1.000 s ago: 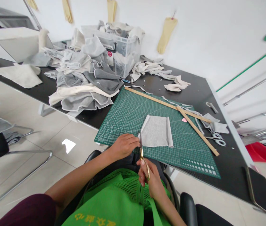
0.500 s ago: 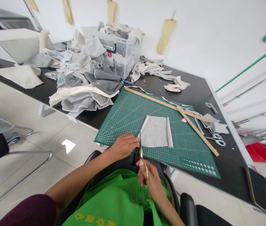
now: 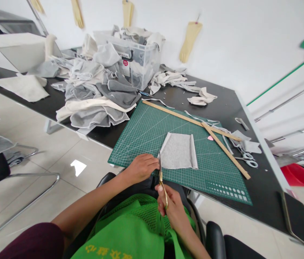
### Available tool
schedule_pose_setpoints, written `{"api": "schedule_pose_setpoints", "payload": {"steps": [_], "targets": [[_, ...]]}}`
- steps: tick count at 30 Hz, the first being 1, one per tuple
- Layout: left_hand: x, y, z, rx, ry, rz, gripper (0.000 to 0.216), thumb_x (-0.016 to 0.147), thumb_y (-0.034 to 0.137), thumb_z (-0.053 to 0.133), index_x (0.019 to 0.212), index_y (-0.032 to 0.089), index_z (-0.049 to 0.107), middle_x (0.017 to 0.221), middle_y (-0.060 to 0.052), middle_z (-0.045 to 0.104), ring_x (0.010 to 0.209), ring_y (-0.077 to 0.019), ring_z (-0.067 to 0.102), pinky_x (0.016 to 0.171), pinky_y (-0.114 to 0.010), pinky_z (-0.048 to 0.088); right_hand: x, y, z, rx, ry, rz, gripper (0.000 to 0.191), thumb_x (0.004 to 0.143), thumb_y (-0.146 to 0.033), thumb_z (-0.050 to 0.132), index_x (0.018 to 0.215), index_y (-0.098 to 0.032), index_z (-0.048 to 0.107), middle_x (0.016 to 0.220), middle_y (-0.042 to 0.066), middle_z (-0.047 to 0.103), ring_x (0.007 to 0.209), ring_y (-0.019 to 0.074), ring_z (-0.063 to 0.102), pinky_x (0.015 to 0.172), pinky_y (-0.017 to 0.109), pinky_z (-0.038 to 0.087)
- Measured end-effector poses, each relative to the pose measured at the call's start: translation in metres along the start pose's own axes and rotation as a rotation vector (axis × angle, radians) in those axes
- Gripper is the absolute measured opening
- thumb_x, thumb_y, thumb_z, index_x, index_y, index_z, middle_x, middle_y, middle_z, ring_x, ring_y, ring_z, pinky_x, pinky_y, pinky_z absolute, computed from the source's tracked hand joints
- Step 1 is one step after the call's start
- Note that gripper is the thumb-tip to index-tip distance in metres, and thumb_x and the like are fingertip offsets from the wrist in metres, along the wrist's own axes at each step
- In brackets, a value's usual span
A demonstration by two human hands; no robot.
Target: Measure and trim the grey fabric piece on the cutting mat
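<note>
My right hand [image 3: 171, 205] holds gold scissors [image 3: 161, 176], blades nearly closed at near-left corner of grey fabric piece [image 3: 178, 151]. My left hand [image 3: 141, 167] pinches that corner, on green cutting mat [image 3: 143, 133].

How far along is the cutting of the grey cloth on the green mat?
Done: cut scraps lie by the wooden rulers on the right. In hand: the right hand holds scissors at the near left corner of the grey cloth, which the left hand pinches. Left: the cloth looks mostly uncut, and a big cloth pile lies behind.
</note>
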State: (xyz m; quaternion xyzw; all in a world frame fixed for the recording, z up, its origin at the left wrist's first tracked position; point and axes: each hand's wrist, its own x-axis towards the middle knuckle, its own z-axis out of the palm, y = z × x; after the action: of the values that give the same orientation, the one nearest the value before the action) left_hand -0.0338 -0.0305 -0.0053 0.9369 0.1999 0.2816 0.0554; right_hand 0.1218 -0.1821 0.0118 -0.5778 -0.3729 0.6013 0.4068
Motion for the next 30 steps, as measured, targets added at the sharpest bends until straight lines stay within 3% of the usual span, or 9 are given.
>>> {"api": "schedule_pose_setpoints", "payload": {"steps": [7, 11, 14, 17, 20, 23, 26, 30], "targets": [[0.0, 0.0, 0.001, -0.079, -0.002, -0.02, 0.023, 0.102, 0.019, 0.046, 0.099, 0.021, 0.068, 0.102, -0.004, 0.072, 0.091, -0.0176, 0.062, 0.084, -0.034, 0.048, -0.001, -0.003, 0.0, 0.017, 0.002, -0.006, 0.048, 0.094, -0.065, 0.057, 0.079, -0.02, 0.053, 0.055, -0.008, 0.042, 0.043, 0.0068, 0.039, 0.043, 0.02, 0.028], [0.004, 0.002, -0.006, -0.283, 0.101, -0.116, 0.019, 0.1, 0.035, 0.057, 0.095, 0.02, 0.067, 0.096, -0.005, 0.071, 0.093, -0.0193, 0.063, 0.09, -0.036, 0.05, -0.011, -0.002, -0.004, 0.034, -0.005, 0.051, 0.051, 0.088, -0.071, 0.061, 0.081, -0.021, 0.058, 0.054, -0.008, 0.041, 0.041, 0.0079, 0.037, 0.042, 0.022, 0.028], [0.009, 0.002, -0.013, -0.383, 0.198, -0.184, 0.043, 0.1, 0.053, 0.052, 0.121, 0.017, 0.062, 0.117, -0.012, 0.068, 0.117, -0.0261, 0.059, 0.105, -0.045, 0.047, -0.021, 0.004, -0.009, 0.056, -0.004, 0.082, 0.051, 0.084, -0.073, 0.063, 0.082, -0.022, 0.063, 0.053, -0.006, 0.041, 0.041, 0.0102, 0.036, 0.042, 0.025, 0.029], [0.016, -0.002, -0.019, -0.388, 0.095, -0.149, 0.063, 0.102, 0.062, 0.039, 0.146, 0.018, 0.048, 0.148, -0.016, 0.052, 0.145, -0.0311, 0.037, 0.119, -0.054, 0.034, -0.028, 0.011, -0.014, 0.086, -0.01, 0.086, 0.047, 0.081, -0.072, 0.066, 0.082, -0.025, 0.066, 0.053, -0.004, 0.04, 0.044, 0.0134, 0.035, 0.045, 0.029, 0.031], [0.023, -0.008, -0.021, -0.393, -0.122, -0.087, 0.055, 0.106, 0.054, 0.035, 0.151, 0.023, 0.045, 0.151, -0.01, 0.052, 0.15, -0.0279, 0.032, 0.122, -0.053, 0.029, -0.03, 0.015, -0.017, 0.083, -0.019, 0.086, 0.045, 0.081, -0.071, 0.067, 0.081, -0.026, 0.066, 0.054, -0.004, 0.039, 0.046, 0.0143, 0.034, 0.046, 0.031, 0.031], [0.027, -0.014, -0.02, -0.436, -0.173, -0.149, 0.044, 0.11, 0.041, 0.032, 0.144, 0.026, 0.054, 0.141, -0.006, 0.062, 0.143, -0.0227, 0.043, 0.121, -0.048, 0.034, -0.03, 0.016, -0.018, 0.089, -0.038, 0.095, 0.046, 0.083, -0.071, 0.066, 0.081, -0.025, 0.065, 0.055, -0.004, 0.039, 0.046, 0.0134, 0.034, 0.047, 0.03, 0.031], [0.028, -0.02, -0.018, -0.441, -0.107, -0.191, 0.035, 0.109, 0.033, 0.038, 0.122, 0.023, 0.069, 0.13, -0.004, 0.069, 0.133, -0.0192, 0.055, 0.119, -0.044, 0.037, -0.03, 0.015, -0.021, 0.11, -0.057, 0.098, 0.045, 0.085, -0.07, 0.065, 0.084, -0.024, 0.065, 0.055, -0.006, 0.039, 0.047, 0.012, 0.034, 0.047, 0.027, 0.031], [0.024, -0.022, -0.013, -0.354, -0.01, -0.227, 0.023, 0.104, 0.027, 0.051, 0.1, 0.022, 0.074, 0.113, -0.003, 0.074, 0.122, -0.0187, 0.063, 0.119, -0.048, 0.037, -0.031, 0.01, -0.023, 0.109, -0.069, 0.094, 0.047, 0.086, -0.07, 0.064, 0.088, -0.022, 0.065, 0.056, -0.006, 0.041, 0.047, 0.0103, 0.036, 0.047, 0.024, 0.03]]}}
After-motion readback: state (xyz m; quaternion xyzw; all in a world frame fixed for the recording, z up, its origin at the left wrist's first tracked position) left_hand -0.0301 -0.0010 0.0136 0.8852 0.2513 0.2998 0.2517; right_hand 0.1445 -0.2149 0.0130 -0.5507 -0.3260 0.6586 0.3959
